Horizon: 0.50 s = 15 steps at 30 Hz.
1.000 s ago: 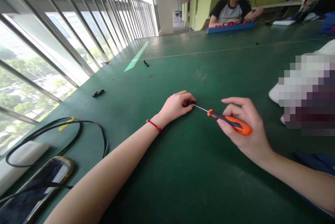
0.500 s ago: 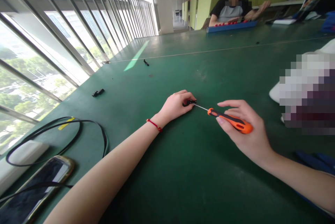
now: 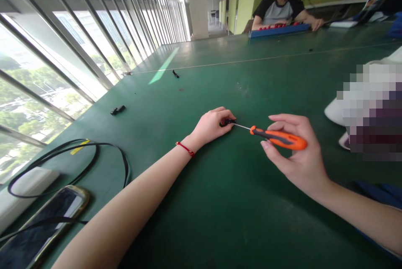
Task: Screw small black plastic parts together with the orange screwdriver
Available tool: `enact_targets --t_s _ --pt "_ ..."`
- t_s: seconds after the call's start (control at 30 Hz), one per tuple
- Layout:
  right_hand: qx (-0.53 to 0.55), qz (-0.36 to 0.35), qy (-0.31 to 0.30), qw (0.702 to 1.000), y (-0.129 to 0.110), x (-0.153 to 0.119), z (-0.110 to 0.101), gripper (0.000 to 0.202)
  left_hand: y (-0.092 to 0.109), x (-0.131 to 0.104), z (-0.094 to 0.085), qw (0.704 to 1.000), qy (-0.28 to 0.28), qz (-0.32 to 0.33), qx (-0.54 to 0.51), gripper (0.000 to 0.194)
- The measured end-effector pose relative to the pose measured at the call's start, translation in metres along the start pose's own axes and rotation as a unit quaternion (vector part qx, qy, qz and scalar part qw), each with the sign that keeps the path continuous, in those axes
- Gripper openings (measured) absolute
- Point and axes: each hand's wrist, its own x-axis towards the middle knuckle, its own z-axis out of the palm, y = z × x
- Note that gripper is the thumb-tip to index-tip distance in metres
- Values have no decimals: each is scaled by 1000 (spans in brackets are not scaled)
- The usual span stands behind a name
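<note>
Green matting covers the long counter point(image 3: 220, 202) beside a glazed window wall, with a smartphone point(image 3: 40, 223) and a looped black cable point(image 3: 94, 151) at the near left, a small black clip point(image 3: 117, 110) farther out, and a seated person point(image 3: 279, 7) at a blue tray point(image 3: 278, 30) at the far end. Left hand point(image 3: 211, 126) rests on the counter, fingers closed on a small black part point(image 3: 228, 122) at mid-counter. Right hand point(image 3: 297, 156) grips the orange-handled screwdriver point(image 3: 278, 137), fingers loosely curled around the handle, index finger extended, the shaft tip meeting the part.
</note>
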Motion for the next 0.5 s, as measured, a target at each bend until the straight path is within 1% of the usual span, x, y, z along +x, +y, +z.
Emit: enact_targets --t_s 0.1,0.13,0.2,0.27,0.33,0.4,0.47,0.5 --pt "1 51 -56 997 -1 -1 0 30 0 0 0 1000 0 1 1 17" --pt "-1 59 -65 996 -2 -1 0 26 0 0 0 1000 0 1 1 18" --pt "-5 44 -49 998 -2 -1 -1 23 0 0 0 1000 0 1 2 18" --pt "1 9 -10 1000 -2 -1 -1 30 0 0 -1 1000 0 1 3 18" --pt "11 -4 2 1000 -1 0 -1 38 0 0 -1 1000 0 2 2 18" --pt "8 22 -31 999 -1 0 -1 36 0 0 -1 1000 0 0 0 17" --pt "-4 53 -67 996 -1 -1 -1 27 0 0 0 1000 0 -2 -2 17" --pt "-9 59 -71 996 -1 -1 -1 23 0 0 0 1000 0 -3 -3 17"
